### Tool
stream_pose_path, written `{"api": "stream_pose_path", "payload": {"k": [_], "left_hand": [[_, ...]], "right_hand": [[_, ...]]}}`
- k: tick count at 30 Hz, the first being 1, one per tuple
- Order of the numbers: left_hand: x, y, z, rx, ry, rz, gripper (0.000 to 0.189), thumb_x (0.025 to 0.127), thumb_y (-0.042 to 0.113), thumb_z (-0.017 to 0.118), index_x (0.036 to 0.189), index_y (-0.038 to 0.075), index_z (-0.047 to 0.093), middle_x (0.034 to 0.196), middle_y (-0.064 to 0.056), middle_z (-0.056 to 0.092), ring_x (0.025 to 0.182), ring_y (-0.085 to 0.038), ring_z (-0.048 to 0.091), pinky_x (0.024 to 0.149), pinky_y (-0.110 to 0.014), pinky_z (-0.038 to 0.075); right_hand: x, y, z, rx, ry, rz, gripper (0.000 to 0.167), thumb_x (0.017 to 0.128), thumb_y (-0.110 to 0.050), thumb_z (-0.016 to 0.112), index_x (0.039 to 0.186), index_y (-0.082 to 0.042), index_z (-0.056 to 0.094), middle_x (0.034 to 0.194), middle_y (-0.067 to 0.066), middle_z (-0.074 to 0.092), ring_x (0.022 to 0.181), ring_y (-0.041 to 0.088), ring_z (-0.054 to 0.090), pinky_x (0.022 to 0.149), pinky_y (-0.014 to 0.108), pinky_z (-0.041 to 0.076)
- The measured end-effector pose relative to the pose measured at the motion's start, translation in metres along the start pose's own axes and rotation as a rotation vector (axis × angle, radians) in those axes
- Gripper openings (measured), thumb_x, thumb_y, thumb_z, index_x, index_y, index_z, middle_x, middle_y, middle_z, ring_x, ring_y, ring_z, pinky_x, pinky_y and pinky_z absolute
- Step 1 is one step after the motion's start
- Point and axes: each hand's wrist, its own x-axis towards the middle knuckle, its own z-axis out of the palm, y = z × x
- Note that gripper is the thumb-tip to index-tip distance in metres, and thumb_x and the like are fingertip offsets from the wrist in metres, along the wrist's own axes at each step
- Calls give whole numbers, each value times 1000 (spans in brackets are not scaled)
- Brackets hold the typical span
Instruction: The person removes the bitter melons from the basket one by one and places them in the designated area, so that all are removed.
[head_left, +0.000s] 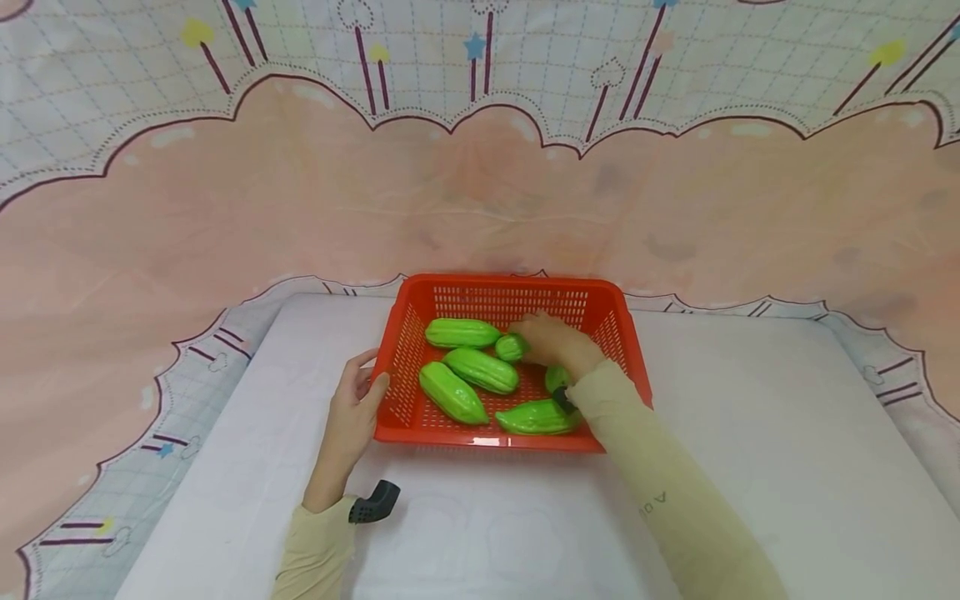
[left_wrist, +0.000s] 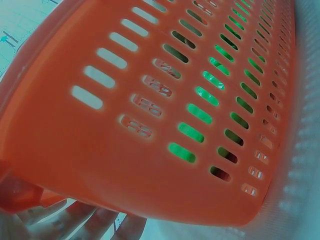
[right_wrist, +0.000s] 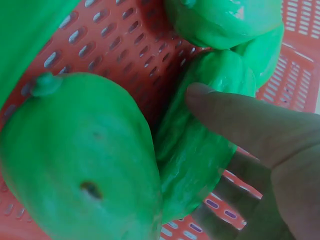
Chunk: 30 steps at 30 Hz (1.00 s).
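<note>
A red plastic basket [head_left: 487,437] with slotted walls holds several green ridged gourds, one plump gourd [head_left: 453,392] lying at its left side. At the left rim, my left hand [head_left: 352,412] grips the basket, thumb on the rim. Its fingers [left_wrist: 97,222] show below the rim in the left wrist view. My right hand [head_left: 551,337] is inside the basket at the back right. The right wrist view shows its thumb lying on a ridged gourd [right_wrist: 192,142] and its fingers on the far side, holding it. A rounder-looking gourd [right_wrist: 75,160] is close to the camera there.
The basket stands on a white-covered table [head_left: 480,533]. Behind it hangs a patterned cloth [head_left: 480,200] in peach and white. Another gourd [head_left: 538,417] lies at the basket's front, near the right sleeve [head_left: 660,483]. A dark wrist device [head_left: 375,502] sits on the left cuff.
</note>
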Motion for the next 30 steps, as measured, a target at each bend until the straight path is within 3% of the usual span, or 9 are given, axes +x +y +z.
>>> {"api": "stream_pose_path", "payload": {"k": [18,30], "left_hand": [[1,-3,0,-3,6,41,48,105,18,48,150,8,34,132,-24,55,119,-37,58,100,-51,50],[0,-2,-1,-4,0,27,48,105,19,48,150,8,33,133,-23,55,120,-36,57,101,-50,50]], "right_hand": [[0,1,0,-24,26,3,43,93,-12,69,134,-9,61,128,12,63,123,31,54,111,46,41],[-6,-10,-9,-45,36,12,46,95,-20,67,138,-8,57,136,15,59,132,37,48,114,50,36]]}}
